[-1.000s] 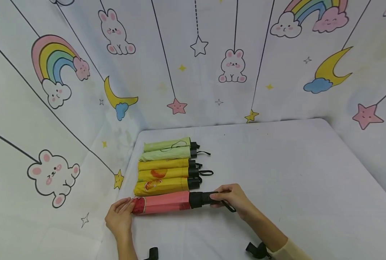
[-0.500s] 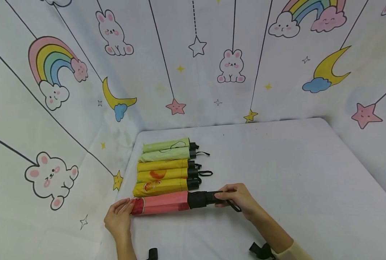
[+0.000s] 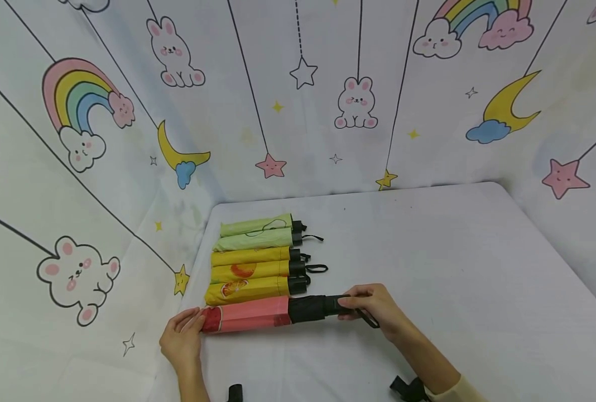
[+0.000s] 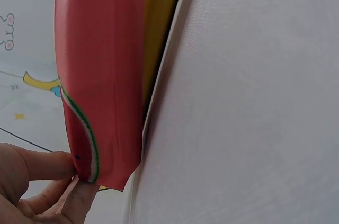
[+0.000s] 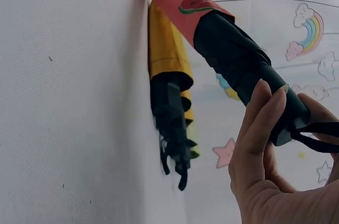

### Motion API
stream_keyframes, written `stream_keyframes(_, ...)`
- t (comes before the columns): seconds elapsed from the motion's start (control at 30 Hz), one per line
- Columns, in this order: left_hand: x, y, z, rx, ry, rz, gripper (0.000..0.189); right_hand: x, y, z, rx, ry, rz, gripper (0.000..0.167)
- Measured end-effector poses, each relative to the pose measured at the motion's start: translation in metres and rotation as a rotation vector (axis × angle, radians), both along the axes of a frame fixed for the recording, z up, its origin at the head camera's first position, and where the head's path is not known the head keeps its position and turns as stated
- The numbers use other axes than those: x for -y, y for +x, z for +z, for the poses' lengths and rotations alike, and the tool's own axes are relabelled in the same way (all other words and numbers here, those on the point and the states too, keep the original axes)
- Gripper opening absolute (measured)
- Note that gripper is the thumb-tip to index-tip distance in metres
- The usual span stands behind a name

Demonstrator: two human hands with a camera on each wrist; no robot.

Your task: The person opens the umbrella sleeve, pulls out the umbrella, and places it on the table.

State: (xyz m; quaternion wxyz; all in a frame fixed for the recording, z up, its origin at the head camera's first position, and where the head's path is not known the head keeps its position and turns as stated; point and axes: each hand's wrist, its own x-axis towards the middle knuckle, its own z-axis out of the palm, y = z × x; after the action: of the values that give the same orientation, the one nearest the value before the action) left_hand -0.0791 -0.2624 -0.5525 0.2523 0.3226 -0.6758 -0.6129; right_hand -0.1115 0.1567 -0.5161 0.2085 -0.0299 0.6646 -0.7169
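A folding umbrella with a black handle (image 3: pixel 330 306) sticks out of a pink sleeve (image 3: pixel 253 315) with a watermelon print. My left hand (image 3: pixel 181 338) pinches the sleeve's closed end between thumb and fingers. At the other end, my right hand (image 3: pixel 375 308) grips the tip of the handle, its black wrist loop (image 3: pixel 368 318) hanging beside the fingers. Dark folded cloth (image 5: pixel 230 44) shows between sleeve and handle in the right wrist view. The handle end is raised off the table, the umbrella slanting up toward my right hand.
Just behind lie several umbrellas in a row, handles to the right: yellow fruit-print ones (image 3: pixel 250 271) and pale green ones (image 3: pixel 258 239) farther back. They rest on the white table (image 3: pixel 428 251), near its left edge. A printed cloth backdrop (image 3: pixel 318 128) rises behind and at the sides.
My right hand has moved a little to the right with the handle, and more of the black part shows out of the sleeve. The left hand and the sleeve have stayed almost in place.
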Motion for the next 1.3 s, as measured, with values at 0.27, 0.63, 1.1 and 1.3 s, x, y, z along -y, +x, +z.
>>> stream_keyframes(0.27,0.001,0.002,-0.001,-0.005,0.018,0.003,0.036,-0.010,0.004,0.001,0.000,0.009,-0.009,0.030)
stream_keyframes(0.63,0.001,0.003,-0.003,0.004,0.035,-0.002,0.038,-0.021,0.007,0.005,0.002,-0.009,-0.009,0.032)
stream_keyframes(1.1,-0.002,-0.002,0.001,0.009,0.046,-0.018,0.039,-0.029,0.007,0.001,0.013,0.001,-0.040,0.029)
stream_keyframes(1.3,-0.001,-0.002,0.001,0.006,0.038,-0.009,0.037,-0.033,0.008,0.002,0.012,0.006,-0.048,0.031)
